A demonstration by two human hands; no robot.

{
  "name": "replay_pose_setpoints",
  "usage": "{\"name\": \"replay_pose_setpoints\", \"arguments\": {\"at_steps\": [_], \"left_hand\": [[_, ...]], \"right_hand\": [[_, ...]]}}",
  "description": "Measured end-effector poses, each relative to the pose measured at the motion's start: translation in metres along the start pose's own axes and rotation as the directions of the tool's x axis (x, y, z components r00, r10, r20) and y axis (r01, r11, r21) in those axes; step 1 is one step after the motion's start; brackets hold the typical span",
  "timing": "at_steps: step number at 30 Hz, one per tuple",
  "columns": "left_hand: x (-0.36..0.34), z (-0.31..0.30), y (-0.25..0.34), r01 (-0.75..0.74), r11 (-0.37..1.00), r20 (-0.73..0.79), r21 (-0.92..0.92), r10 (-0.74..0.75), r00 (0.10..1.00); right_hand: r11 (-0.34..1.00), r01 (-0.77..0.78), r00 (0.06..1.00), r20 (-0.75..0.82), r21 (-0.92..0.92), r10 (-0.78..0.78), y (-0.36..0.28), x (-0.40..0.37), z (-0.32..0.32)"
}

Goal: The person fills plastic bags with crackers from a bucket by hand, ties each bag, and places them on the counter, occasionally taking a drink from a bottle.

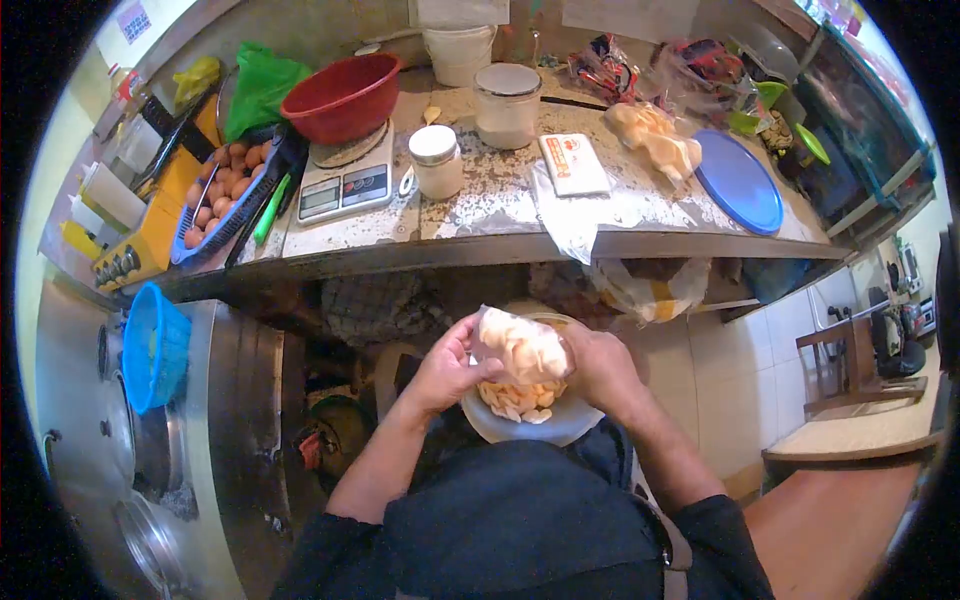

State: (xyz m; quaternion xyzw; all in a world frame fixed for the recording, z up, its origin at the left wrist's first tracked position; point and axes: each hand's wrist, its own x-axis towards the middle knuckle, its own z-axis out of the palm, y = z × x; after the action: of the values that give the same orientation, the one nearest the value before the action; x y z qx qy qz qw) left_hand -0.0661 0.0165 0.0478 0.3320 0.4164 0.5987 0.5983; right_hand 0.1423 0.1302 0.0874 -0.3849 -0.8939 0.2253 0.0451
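Note:
Between my two hands is a clear plastic bag [522, 345] filled with pale, lumpy, cream-coloured pieces. My left hand [452, 368] grips its left side, the thumb bent in low across the plastic. At the other end, my right hand [602, 372] is closed around the bag, its fingertips mostly hidden behind the wrist and knuckles. Directly beneath, close to my lap, sits a whitish round bowl [572, 428] partly covered by the bag. Yellowish-orange and pale pieces [518, 402] lie in the bowl.
On the worn counter [480, 215] ahead stand a kitchen scale [345, 192], a red basin [345, 98], a lidded jar [436, 165], a white packet [574, 165], another filled bag [655, 138] and a blue lid [738, 180]. Eggs [222, 185] fill a tray at left, above a blue basket [155, 348].

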Motion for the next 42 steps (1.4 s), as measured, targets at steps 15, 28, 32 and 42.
{"name": "replay_pose_setpoints", "arguments": {"at_steps": [15,28,32,42], "left_hand": [[-0.003,0.009,-0.027,0.051,0.961,-0.068,-0.272,-0.073,0.995],[0.003,0.005,-0.018,0.015,0.959,-0.063,-0.283,-0.034,0.997],[0.002,0.004,-0.01,0.075,0.925,-0.05,-0.373,-0.101,0.994],[0.003,0.008,-0.006,0.127,0.957,-0.071,-0.26,-0.15,0.986]], "right_hand": [[0.726,0.152,0.973,0.028,0.671,-0.23,0.007,-0.021,0.009],[0.682,-0.042,0.982,0.157,0.73,-0.108,0.011,-0.017,0.004],[0.729,-0.051,0.97,0.207,0.683,-0.126,0.024,-0.016,0.013],[0.776,-0.017,0.989,0.125,0.631,-0.08,0.016,-0.016,0.016]]}}
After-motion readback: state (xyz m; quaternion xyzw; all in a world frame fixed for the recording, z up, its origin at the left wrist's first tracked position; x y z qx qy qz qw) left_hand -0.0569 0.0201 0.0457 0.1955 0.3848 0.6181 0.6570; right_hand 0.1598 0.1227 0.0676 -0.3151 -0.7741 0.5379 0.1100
